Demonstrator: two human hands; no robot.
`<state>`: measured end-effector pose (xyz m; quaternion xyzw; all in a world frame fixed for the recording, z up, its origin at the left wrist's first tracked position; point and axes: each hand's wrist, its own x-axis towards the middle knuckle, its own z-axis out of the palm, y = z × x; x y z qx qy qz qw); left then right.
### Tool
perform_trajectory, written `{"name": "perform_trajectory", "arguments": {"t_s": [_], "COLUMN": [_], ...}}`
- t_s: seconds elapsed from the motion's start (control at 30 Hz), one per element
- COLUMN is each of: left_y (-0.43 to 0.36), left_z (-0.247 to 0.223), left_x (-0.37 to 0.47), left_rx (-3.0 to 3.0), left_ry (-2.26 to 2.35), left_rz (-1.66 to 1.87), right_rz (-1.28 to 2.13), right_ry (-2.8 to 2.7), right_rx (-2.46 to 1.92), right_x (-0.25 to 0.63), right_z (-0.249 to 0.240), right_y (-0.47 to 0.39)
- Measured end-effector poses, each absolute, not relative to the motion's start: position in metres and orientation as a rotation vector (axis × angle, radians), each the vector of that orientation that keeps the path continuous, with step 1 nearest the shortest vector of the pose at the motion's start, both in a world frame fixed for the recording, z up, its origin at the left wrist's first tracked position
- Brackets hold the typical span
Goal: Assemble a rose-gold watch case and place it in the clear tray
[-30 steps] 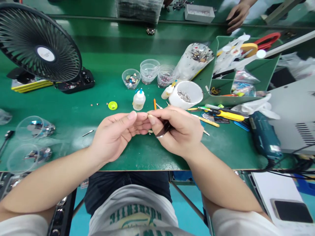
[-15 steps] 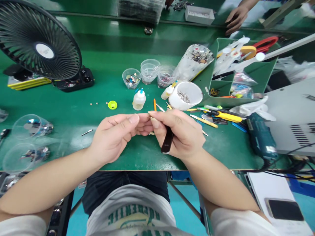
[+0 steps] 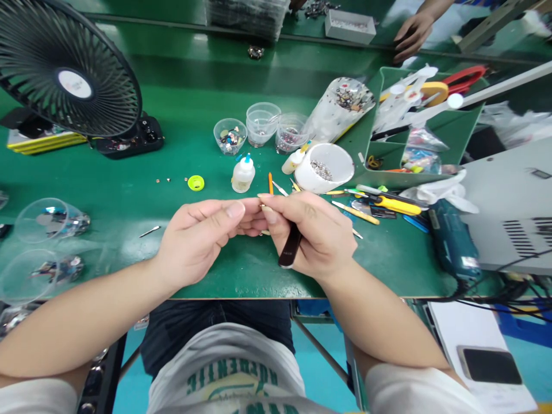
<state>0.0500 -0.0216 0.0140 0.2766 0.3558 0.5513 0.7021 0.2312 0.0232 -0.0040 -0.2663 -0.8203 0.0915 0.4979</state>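
My right hand (image 3: 313, 230) is closed around dark tweezers (image 3: 290, 247), whose rounded end points down toward me. Between its thumb and index fingertips there is a tiny shiny piece, too small to name. My left hand (image 3: 202, 236) meets it fingertip to fingertip, its thumb laid along a bent index finger. Whatever the left fingers pinch is hidden. Just beyond the hands stand a small white bottle with a blue tip (image 3: 244, 173) and an orange stick-like tool (image 3: 270, 183). A yellow-green round cap (image 3: 195, 183) lies farther left.
A black fan (image 3: 75, 84) stands at back left. Clear cups of small parts (image 3: 230, 137) and a white tub (image 3: 345, 167) are beyond the hands. Knives and a yellow-handled tool (image 3: 399, 204) lie right, near a green power tool (image 3: 455, 247). Another person's hand (image 3: 414, 37) is across the bench.
The view has shifted very slightly. Both hands keep nearly the same pose, with the tweezers' end tilted a little more to the left.
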Motion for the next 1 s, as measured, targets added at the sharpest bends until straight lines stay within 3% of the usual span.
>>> {"name": "perform_trajectory", "arguments": {"t_s": [1.0], "left_y": [-0.0217], "left_z": [0.0111], "left_x": [0.0481], "left_rx": [0.712], "left_ry": [0.807], "left_rz": [1.237], "right_rz": [0.239], "right_ry": [-1.993], "right_rx": [-0.604], "right_x": [0.2309], "right_z": [-0.0036], "right_y": [0.0256]}}
